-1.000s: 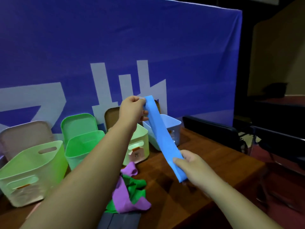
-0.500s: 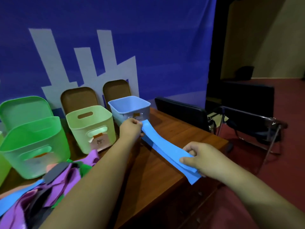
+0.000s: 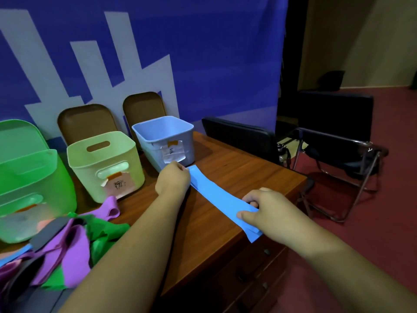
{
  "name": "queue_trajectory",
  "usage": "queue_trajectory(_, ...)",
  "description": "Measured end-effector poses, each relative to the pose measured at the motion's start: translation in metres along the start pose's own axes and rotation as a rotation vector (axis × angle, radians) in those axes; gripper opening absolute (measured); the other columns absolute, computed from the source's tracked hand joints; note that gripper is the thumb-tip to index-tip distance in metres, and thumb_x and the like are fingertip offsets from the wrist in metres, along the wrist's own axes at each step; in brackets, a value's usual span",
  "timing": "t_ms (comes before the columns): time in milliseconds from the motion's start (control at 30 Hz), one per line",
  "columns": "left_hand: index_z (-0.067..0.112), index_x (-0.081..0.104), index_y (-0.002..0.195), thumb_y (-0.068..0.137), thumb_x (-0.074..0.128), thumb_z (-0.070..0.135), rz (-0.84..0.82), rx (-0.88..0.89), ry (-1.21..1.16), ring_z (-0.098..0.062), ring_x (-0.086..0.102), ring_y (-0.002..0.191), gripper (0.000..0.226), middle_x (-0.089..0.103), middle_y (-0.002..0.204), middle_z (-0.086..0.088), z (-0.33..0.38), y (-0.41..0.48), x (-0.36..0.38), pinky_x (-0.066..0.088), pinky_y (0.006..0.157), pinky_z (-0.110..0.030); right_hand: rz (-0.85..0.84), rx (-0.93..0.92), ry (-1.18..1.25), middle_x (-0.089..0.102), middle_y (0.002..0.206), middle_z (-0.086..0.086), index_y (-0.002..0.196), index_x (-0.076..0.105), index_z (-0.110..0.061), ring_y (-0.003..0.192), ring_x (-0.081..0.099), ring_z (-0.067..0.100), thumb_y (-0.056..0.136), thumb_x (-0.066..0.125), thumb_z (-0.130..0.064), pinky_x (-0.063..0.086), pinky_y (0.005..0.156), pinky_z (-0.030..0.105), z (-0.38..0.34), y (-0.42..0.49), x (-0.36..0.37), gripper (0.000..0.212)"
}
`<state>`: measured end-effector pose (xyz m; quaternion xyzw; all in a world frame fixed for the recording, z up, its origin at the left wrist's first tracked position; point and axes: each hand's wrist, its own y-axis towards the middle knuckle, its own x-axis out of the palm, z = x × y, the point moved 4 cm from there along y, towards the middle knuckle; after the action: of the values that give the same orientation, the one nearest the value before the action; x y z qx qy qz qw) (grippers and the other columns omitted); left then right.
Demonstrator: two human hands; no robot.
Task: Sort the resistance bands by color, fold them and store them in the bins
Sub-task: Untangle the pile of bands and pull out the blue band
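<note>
A blue resistance band lies stretched flat on the wooden table, doubled into layers. My left hand pinches its far end, just in front of the pale blue bin. My right hand pinches its near end by the table's right edge. A pale yellow-green bin and a bright green bin stand to the left. A heap of purple, green, grey and blue bands lies at the lower left.
Two brown lids and a green lid lean against the blue backdrop behind the bins. Black folding chairs stand past the table's right edge on a red floor. Drawers sit under the table's front.
The band came down from being held up in the air to lying flat on the table, both hands still on its ends. The view swung to the right and down.
</note>
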<state>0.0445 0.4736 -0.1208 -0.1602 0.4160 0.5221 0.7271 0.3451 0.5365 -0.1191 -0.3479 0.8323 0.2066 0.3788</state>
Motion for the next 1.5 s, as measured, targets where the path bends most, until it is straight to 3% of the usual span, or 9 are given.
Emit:
queue_trajectory(333,0.026,0.071,0.108,0.101,0.056,0.034,0.003,-0.007,0.052,-0.025,0.058,0.093,0.019,0.070,0.109,-0.001,-0.003,-0.001,0.004,0.045,0.076,-0.034,0.008,0.020,0.017,0.050,0.106,-0.013,0.126,0.070,-0.029,0.076,0.064,0.006,0.098,0.072,-0.046,0.042,0.060,0.014,0.004,-0.002,0.004,0.033)
queue_trajectory(567,0.015,0.070,0.096,0.097,0.059,0.028,0.007,0.034,0.131,-0.027,0.059,0.081,0.017,0.066,0.104,-0.008,-0.004,-0.003,0.005,0.044,0.063,-0.035,-0.016,-0.036,-0.112,0.047,0.111,-0.018,0.129,0.064,-0.034,0.089,0.063,0.006,0.098,0.067,-0.054,0.060,0.080,0.030,0.003,-0.006,0.003,0.037)
queue_trajectory(767,-0.002,0.056,0.128,0.104,0.056,0.020,-0.095,0.026,0.111,-0.038,0.060,0.101,0.032,0.049,0.140,-0.022,0.010,-0.017,-0.003,0.044,0.076,-0.041,0.028,-0.048,-0.175,0.051,0.104,-0.014,0.122,0.065,-0.032,0.086,0.061,0.007,0.100,0.062,-0.052,0.060,0.078,0.035,-0.004,-0.005,-0.004,0.030)
queue_trajectory(833,-0.001,0.052,0.130,0.102,0.056,0.014,-0.171,0.018,0.128,-0.029,0.056,0.086,0.033,0.046,0.143,-0.022,0.019,-0.024,-0.012,0.043,0.070,-0.037,0.076,-0.034,-0.197,0.054,0.103,-0.012,0.115,0.066,-0.030,0.087,0.061,0.008,0.103,0.059,-0.048,0.059,0.079,0.037,-0.010,-0.003,-0.011,0.023)
queue_trajectory(933,0.002,0.061,0.115,0.098,0.056,0.012,-0.248,0.083,0.169,-0.019,0.049,0.066,0.020,0.061,0.111,-0.017,0.028,-0.034,-0.033,0.037,0.051,-0.032,0.132,-0.017,-0.198,0.059,0.100,-0.007,0.101,0.068,-0.028,0.086,0.062,0.013,0.103,0.057,-0.041,0.060,0.079,0.042,-0.022,0.000,-0.018,0.017)
queue_trajectory(1000,0.001,0.067,0.107,0.094,0.057,0.013,-0.292,0.114,0.159,-0.023,0.061,0.069,0.020,0.066,0.090,-0.012,0.028,-0.043,-0.055,0.050,0.053,-0.035,0.127,-0.002,-0.137,0.066,0.092,-0.006,0.095,0.069,-0.031,0.080,0.066,0.015,0.102,0.057,-0.040,0.061,0.073,0.041,-0.035,0.000,-0.017,0.016)
queue_trajectory(1100,0.005,0.072,0.099,0.097,0.062,0.019,-0.394,0.099,0.038,-0.029,0.077,0.081,0.017,0.077,0.091,-0.015,0.018,-0.057,-0.095,0.068,0.072,-0.043,0.118,-0.040,-0.074,0.070,0.084,-0.006,0.090,0.070,-0.030,0.079,0.068,0.016,0.100,0.058,-0.041,0.058,0.069,0.036,-0.067,-0.003,-0.006,0.019)
queue_trajectory(1267,0.007,0.073,0.101,0.104,0.063,0.022,-0.419,0.172,-0.050,-0.012,0.073,0.058,0.018,0.076,0.089,-0.008,-0.024,-0.089,-0.180,0.061,0.058,-0.033,0.043,-0.174,0.010,0.074,0.085,-0.004,0.091,0.075,-0.027,0.080,0.070,0.017,0.095,0.063,-0.043,0.057,0.073,0.033,-0.139,-0.011,0.041,0.021)
queue_trajectory(1500,0.018,0.079,0.092,0.100,0.067,0.028,-0.280,0.177,-0.091,-0.024,0.076,0.079,0.017,0.081,0.090,-0.003,-0.137,-0.120,-0.293,0.063,0.075,-0.040,-0.043,-0.461,0.061,0.074,0.085,-0.001,0.088,0.075,-0.017,0.082,0.066,0.015,0.100,0.062,-0.034,0.052,0.074,0.035,-0.249,-0.025,0.107,0.024)
